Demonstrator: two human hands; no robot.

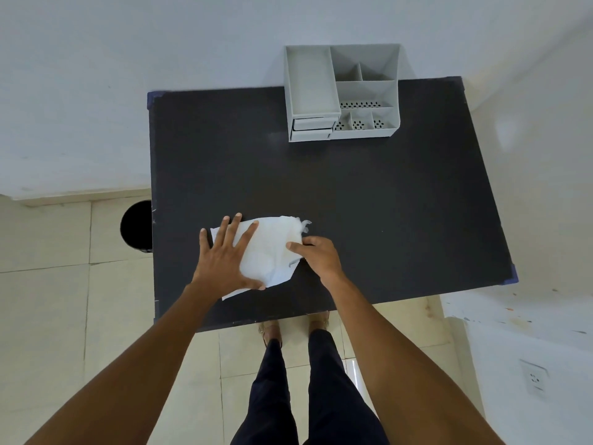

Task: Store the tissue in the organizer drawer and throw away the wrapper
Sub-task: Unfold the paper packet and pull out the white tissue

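Tissue: white sheet (269, 252) lying flat near the desk's (385, 203) front edge, left of centre.
Left hand: (224, 261) fingers spread, palm pressing the sheet.
Right hand: (316, 255) fingertips pinching the sheet's right edge; a crumpled clear bit there may be wrapper.
Organizer: (341, 91) at the far edge; drawers (311, 128) appear closed.
Bin: dark round container (136, 226) on the floor off the left edge.
Progress: tissue not yet stored; the drawer remains to be opened and the wrapper discarded.

Bare forearms; dark navy trousers (321, 390); tan sandals (271, 329).
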